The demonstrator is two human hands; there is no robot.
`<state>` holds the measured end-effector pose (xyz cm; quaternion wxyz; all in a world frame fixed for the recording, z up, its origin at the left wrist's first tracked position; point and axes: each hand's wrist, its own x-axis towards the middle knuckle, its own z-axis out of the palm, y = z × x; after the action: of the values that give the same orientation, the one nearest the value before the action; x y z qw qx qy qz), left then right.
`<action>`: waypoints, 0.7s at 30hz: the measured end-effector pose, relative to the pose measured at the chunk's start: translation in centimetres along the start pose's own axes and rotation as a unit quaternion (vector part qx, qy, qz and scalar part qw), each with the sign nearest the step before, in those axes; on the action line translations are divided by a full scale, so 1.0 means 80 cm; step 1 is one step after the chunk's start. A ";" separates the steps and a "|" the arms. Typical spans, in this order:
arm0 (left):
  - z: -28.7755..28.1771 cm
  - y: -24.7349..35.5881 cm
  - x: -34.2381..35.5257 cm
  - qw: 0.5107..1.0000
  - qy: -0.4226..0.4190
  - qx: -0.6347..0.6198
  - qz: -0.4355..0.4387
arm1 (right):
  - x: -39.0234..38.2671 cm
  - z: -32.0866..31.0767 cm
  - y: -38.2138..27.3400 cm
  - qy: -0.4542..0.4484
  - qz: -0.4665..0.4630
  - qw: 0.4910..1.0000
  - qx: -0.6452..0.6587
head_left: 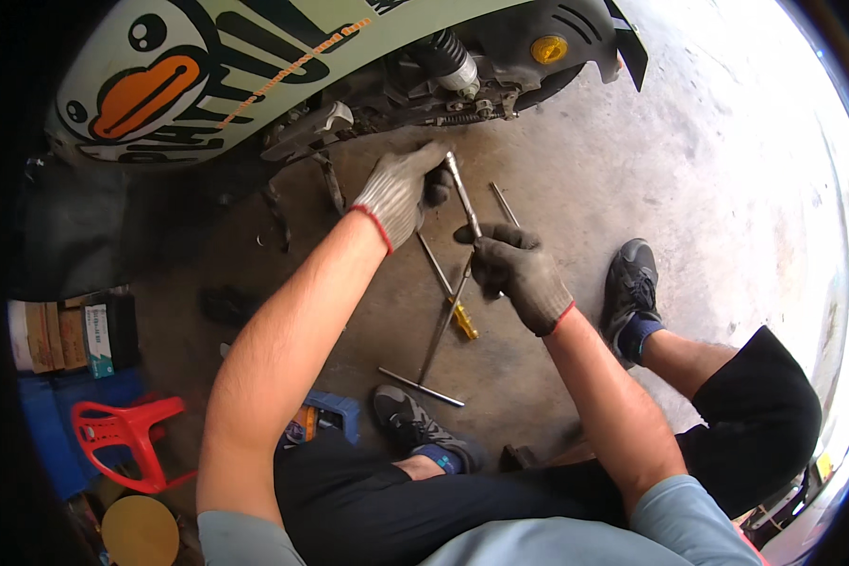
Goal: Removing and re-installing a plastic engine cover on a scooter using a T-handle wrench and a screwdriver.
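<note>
I hold a silver ratchet wrench above the floor, its head pointing at the scooter. My right hand, in a grey-coated glove with a red cuff, is closed round the lower end of its handle. At the wrench's head, my left hand, gloved alike, is closed with its fingers against the metal; its palm is hidden. Below them on the concrete lie a screwdriver with a yellow handle and a T-handle wrench. A thin metal rod lies partly behind my right hand.
A scooter with a pale printed panel and exposed shock absorber stands across the top. At left are a red plastic stool, boxes and a blue bin. A blue tray sits by my left shoe.
</note>
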<state>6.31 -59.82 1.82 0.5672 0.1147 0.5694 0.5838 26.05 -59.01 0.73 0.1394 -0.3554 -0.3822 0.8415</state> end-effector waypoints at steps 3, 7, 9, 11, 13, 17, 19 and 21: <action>0.029 0.001 0.025 0.999 -0.012 0.031 0.021 | 0.002 -0.012 -0.016 0.100 -0.078 0.975 -0.184; 0.071 -0.015 0.048 0.998 0.000 -0.068 -0.003 | 0.007 -0.035 -0.042 0.052 -0.042 0.998 -0.006; 0.089 -0.027 0.055 0.995 0.031 -0.093 0.024 | 0.010 -0.042 -0.048 0.041 -0.046 0.998 -0.027; 0.099 -0.033 0.061 0.994 0.041 -0.084 0.060 | 0.014 -0.047 -0.054 0.051 -0.034 0.998 0.028; 0.109 -0.035 0.068 0.991 0.082 -0.075 0.081 | 0.017 -0.050 -0.058 0.089 -0.051 0.994 -0.049; 0.119 -0.041 0.078 0.983 0.066 -0.066 0.156 | 0.029 -0.055 -0.073 0.123 -0.074 0.984 -0.105; 0.119 -0.046 0.083 0.984 0.067 -0.042 0.156 | 0.037 -0.057 -0.077 0.117 -0.086 0.982 -0.124; 0.118 -0.048 0.089 0.950 0.115 0.105 0.271 | 0.043 -0.057 -0.079 0.124 -0.102 0.976 -0.149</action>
<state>13.33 -50.23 -1.78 0.3029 0.2558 0.6363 0.6618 26.59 -50.57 1.60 0.2164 -0.4323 -0.5177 0.7059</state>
